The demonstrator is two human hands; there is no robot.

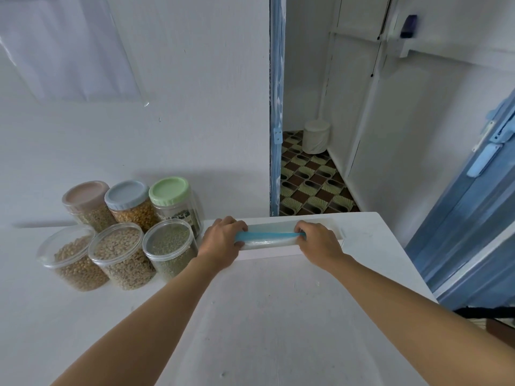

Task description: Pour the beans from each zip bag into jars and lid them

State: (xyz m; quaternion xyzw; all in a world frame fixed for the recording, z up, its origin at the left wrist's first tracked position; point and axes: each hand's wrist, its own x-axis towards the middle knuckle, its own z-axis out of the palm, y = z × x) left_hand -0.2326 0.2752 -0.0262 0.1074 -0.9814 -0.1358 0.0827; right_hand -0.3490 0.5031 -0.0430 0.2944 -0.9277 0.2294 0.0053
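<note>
Left hand [223,238] and right hand [317,240] each grip one end of the rolled zip bag [267,236] on the tabletop [278,316].

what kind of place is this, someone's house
Likely a home kitchen or pantry corner: jars of dried beans on a white table, a doorway onto a patterned tile floor with a small white bin, and a blue door.

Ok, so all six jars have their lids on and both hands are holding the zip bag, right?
Not all six. The head view shows lids only on the back row: pink lid, blue lid, green lid. The front left jar, front middle jar and front right jar are open. The left hand and right hand do hold the zip bag.
</note>
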